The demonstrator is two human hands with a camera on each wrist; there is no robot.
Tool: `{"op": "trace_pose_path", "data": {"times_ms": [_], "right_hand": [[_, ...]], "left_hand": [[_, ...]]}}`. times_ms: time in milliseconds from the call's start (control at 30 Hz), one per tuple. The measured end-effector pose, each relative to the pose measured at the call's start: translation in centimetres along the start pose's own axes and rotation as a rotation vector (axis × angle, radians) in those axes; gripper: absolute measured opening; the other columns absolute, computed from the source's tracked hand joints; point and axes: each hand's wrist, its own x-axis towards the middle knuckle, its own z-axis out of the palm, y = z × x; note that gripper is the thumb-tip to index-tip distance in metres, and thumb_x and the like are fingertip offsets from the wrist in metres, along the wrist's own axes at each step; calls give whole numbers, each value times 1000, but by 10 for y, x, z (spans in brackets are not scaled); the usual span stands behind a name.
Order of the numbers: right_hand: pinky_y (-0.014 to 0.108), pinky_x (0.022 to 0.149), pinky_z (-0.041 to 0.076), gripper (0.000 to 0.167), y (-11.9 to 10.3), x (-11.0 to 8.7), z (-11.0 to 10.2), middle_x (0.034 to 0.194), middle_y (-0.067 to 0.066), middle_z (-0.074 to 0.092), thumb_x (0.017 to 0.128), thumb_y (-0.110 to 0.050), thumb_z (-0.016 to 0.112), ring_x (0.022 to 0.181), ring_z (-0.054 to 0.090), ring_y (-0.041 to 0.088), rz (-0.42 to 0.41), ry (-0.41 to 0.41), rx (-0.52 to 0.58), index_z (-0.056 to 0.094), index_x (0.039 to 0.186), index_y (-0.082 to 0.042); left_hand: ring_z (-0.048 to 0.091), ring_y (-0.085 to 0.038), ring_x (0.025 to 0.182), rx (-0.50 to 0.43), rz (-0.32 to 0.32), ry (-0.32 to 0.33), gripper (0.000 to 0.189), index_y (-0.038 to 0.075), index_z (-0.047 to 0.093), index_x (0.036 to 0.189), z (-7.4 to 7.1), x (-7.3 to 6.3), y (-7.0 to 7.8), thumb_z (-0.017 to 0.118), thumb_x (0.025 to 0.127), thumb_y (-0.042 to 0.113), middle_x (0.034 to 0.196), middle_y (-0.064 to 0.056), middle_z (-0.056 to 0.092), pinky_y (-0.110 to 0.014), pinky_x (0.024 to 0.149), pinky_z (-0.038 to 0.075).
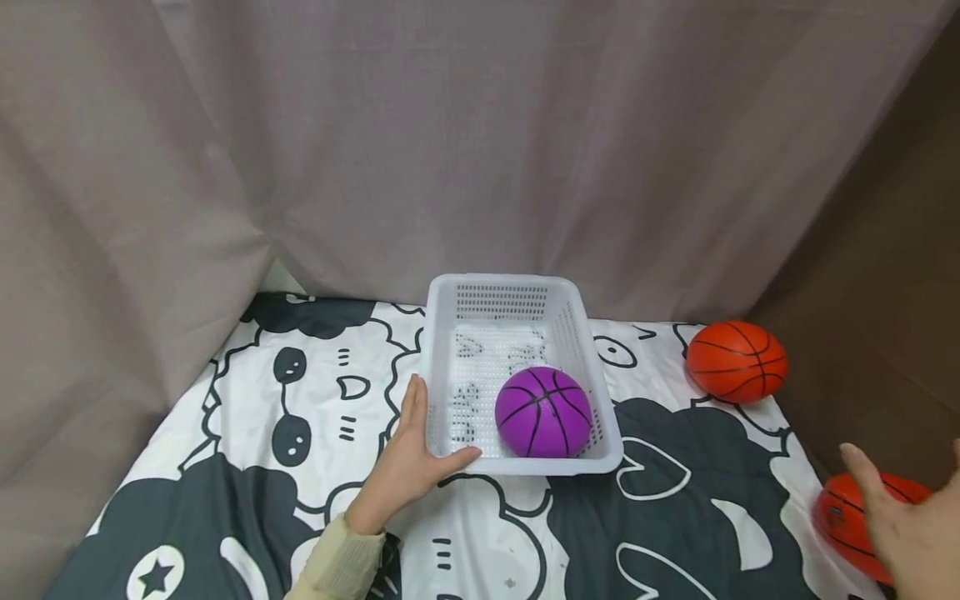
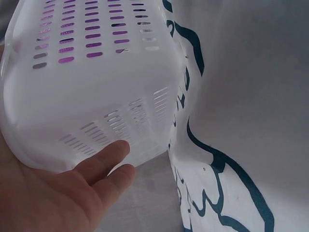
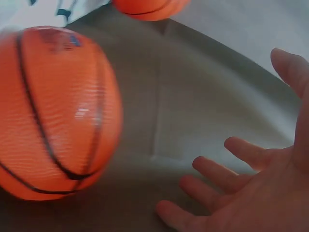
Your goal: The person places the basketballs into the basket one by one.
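A white plastic basket (image 1: 517,467) with slotted walls stands on the patterned cloth, and a purple toy basketball (image 1: 543,412) lies in its near right part. At the basket's near left corner rests my left hand (image 1: 420,458), its fingers extended along the outer left side and the thumb at the front rim. The left wrist view shows two fingers (image 2: 108,159) beside the slotted wall. My right hand (image 1: 911,525) is spread at the far right, next to an orange toy basketball (image 3: 58,116). A gap separates that hand from the ball in the right wrist view.
A second orange basketball (image 1: 737,361) sits at the back right of the black-and-white cloth (image 1: 675,533). Grey-brown curtain fabric (image 1: 487,150) hangs behind, and darker brown fabric (image 1: 870,333) borders the right side.
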Motion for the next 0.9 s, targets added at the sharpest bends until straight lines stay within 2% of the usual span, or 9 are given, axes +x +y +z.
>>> {"op": "trace_pose_path", "data": {"times_ms": [33,100,200,300,367,500,600,767,900], "right_hand": [[55,116,8,84,6,4,3,160,19,8,95,-40,55,146,9,37,24,-18,-6,6,157,-11],[57,115,9,91,24,13,13,160,22,7,92,-53,52,145,9,39,52,-45,-5,4,156,-9],[56,115,9,91,36,18,19,160,21,8,92,-51,54,146,9,38,83,-37,-5,3,157,-11],[53,117,9,87,37,15,19,160,19,10,93,-47,55,146,10,35,80,7,9,4,157,-16],[52,117,8,86,39,16,20,159,20,9,94,-40,57,146,9,36,92,-2,13,3,156,-15],[54,116,8,99,61,30,33,158,26,5,88,-59,53,145,8,40,147,-67,7,1,156,-8],[57,115,10,101,59,28,32,157,28,5,88,-63,47,144,9,43,200,-117,-49,1,155,-4],[59,113,15,92,41,13,22,155,31,5,94,-50,46,141,12,48,253,-196,-148,-4,153,-1],[62,111,18,96,38,10,20,153,36,1,93,-53,45,140,10,51,285,-261,-199,-10,152,-1]], "left_hand": [[20,-31,143,2,1,2,130,12,-4,156,0,0,0,76,70,65,162,-2,-9,-48,111,28],[21,-31,143,0,1,4,129,11,-3,156,-1,0,1,77,70,64,162,-1,-9,-48,111,28],[20,-31,143,-6,3,4,128,11,-3,156,-1,0,1,78,71,61,162,-2,-8,-48,112,28],[22,-32,143,-6,3,4,128,12,-3,156,-1,0,2,78,71,62,162,-2,-8,-48,111,29],[21,-32,143,-8,7,6,128,11,-3,156,-1,0,1,78,71,61,162,-3,-8,-49,111,28],[20,-32,143,-8,8,4,129,11,-3,156,-1,1,1,77,70,64,162,-2,-9,-48,111,28],[21,-32,143,-12,10,2,129,11,-3,156,-1,1,0,77,70,63,162,-3,-9,-49,111,28],[22,-32,143,-14,6,1,128,12,-4,156,-1,1,0,78,71,61,162,-3,-9,-49,111,29],[23,-32,142,-2,2,1,129,12,-4,156,-1,0,1,77,70,64,162,-1,-10,-48,111,30]]}}
